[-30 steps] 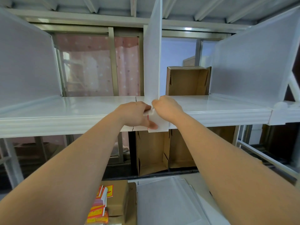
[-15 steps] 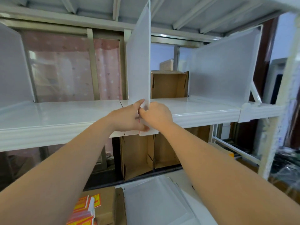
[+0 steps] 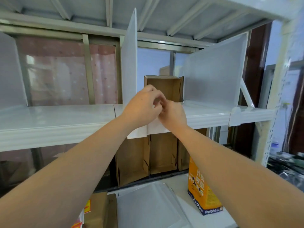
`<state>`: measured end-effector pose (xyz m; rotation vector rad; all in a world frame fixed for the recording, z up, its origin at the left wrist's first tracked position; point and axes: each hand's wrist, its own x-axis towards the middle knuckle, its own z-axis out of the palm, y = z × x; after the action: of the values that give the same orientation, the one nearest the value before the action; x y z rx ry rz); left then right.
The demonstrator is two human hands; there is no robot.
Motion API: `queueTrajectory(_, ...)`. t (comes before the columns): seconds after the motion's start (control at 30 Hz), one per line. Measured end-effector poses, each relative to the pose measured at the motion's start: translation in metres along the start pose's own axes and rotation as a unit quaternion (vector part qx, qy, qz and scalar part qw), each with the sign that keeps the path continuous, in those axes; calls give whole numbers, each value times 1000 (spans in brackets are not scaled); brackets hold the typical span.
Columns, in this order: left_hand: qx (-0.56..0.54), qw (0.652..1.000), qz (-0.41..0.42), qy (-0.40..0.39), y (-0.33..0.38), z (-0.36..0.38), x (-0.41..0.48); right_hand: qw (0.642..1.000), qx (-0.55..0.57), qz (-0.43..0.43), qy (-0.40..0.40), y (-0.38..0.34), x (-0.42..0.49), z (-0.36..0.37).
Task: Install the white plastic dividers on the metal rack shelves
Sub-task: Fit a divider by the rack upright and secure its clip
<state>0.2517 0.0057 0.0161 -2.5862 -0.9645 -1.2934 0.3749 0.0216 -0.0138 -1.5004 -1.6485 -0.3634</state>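
A white plastic divider (image 3: 130,63) stands upright on the white metal shelf (image 3: 57,116), and its white front tab (image 3: 136,134) hangs over the shelf lip. My left hand (image 3: 143,106) is raised in front of the divider's lower front corner with its fingers curled. My right hand (image 3: 174,115) rests on the shelf's front edge just right of the divider. The fingertips of both hands meet there, and what they pinch is hidden. Two more dividers stand on the same shelf, one at the right (image 3: 213,76) and one at the far left (image 3: 9,71).
An open cardboard box (image 3: 164,86) stands behind the shelf. Below lie a stack of flat white sheets (image 3: 148,206), an orange PetShiny box (image 3: 204,186) and brown packages (image 3: 98,209). The rack's upright post (image 3: 276,96) is at the right.
My left hand has lifted off the shelf lip and closed against the right hand's fingers. The view has swung, which brings the orange box into sight.
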Motion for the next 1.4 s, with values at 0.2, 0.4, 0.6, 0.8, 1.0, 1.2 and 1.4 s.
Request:
queueTrajectory(0.2,-32,997,-16,-68,46,64,46,997,-58,14,51,80,4,-60)
queueTrajectory(0.4,-27,992,-36,-118,94,141,81,992,-58,24,109,169,17,-99)
queueTrajectory(0.6,3,989,-49,-137,123,200,105,987,-47,35,150,229,23,-115)
queueTrajectory(0.8,121,977,-39,-171,133,247,127,973,101,156,137,269,31,-117)
queueTrajectory(1.0,162,965,-51,-197,126,267,151,962,201,183,-6,290,54,-122)
queueTrajectory(1.2,115,949,-132,-263,113,274,172,960,175,182,-119,277,72,-118)
queueTrajectory(1.4,154,949,-111,-253,109,280,171,948,122,219,-198,280,78,-113)
